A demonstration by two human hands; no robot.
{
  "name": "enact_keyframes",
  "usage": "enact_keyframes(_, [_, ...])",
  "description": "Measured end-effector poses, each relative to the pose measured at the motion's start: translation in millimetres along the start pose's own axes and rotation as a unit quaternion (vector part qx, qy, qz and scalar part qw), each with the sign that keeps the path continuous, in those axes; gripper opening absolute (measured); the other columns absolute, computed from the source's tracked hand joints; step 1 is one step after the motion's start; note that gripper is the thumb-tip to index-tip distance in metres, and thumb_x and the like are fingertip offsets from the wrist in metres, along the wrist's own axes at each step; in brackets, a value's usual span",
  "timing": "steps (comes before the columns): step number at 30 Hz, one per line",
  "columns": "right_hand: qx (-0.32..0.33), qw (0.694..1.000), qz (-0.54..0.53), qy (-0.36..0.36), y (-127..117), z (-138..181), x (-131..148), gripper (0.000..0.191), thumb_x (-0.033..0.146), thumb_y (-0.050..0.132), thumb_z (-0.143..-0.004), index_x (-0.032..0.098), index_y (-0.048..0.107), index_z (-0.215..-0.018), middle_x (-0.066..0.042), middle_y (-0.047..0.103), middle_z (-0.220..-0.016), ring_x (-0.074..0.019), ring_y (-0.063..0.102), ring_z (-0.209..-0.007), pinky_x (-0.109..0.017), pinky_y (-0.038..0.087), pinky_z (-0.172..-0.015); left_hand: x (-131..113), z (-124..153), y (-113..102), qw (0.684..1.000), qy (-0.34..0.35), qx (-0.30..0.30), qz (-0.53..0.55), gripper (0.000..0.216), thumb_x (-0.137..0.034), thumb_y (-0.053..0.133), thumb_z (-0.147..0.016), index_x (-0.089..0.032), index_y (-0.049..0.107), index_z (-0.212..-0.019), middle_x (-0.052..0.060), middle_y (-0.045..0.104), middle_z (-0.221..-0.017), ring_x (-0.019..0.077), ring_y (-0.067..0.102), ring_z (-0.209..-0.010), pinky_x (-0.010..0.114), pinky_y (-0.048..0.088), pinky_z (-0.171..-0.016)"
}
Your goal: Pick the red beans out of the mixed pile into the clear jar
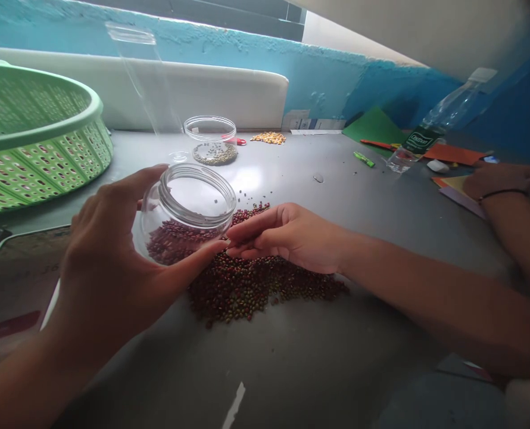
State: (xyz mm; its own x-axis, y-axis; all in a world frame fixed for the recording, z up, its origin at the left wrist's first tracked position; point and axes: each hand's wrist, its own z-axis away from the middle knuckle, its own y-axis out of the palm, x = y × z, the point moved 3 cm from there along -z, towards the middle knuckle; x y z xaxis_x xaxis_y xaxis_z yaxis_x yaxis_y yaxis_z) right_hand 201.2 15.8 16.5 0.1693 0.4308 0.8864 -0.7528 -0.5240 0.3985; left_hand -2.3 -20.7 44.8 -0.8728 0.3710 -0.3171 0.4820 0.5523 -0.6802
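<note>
The left hand point(113, 256) grips a jar point(187, 229). At the jar's three o'clock, the right hand point(294, 235) curls above beans point(242, 292), its hold unclear.

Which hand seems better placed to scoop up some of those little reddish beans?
Probably the right hand: it is already over the bean pile, fingertips low beside the jar. The left hand is occupied, gripping the clear jar.

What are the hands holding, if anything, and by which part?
The left hand holds the clear jar by its side, between thumb and fingers. Whether the right hand holds any beans cannot be told.
</note>
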Motion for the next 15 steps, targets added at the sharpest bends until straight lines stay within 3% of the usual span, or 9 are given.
enact_keyframes(7, [-0.005, 1.0, 0.014, -0.008, -0.4, 1.0, -0.1, 0.043, -0.006, 0.048, -0.068, 0.012, 0.078, -0.092, -0.005, 0.075, -0.088, -0.0092, 0.069, -0.076, -0.018, 0.056, -0.073, 0.2, -0.3, 0.2, 1.0, -0.003, 0.003, 0.001, 0.091, -0.066, 0.074, -0.063, -0.022, 0.047, -0.138, 0.008, 0.061, -0.129, 0.0297, 0.061, -0.109, 0.048, 0.046, -0.105])
enact_keyframes(15, [-0.032, 0.999, -0.031, 0.03, 2.6, 0.4, -1.1, 0.044, -0.009, 0.044, -0.068, 0.009, 0.077, -0.092, -0.008, 0.076, -0.086, -0.0114, 0.071, -0.079, -0.022, 0.057, -0.08, 1.8, -0.3, 2.0, 1.0, -0.01, -0.002, -0.015, 0.094, -0.073, 0.07, -0.062, -0.023, 0.047, -0.139, 0.008, 0.062, -0.121, 0.0313, 0.061, -0.107, 0.051, 0.045, -0.105])
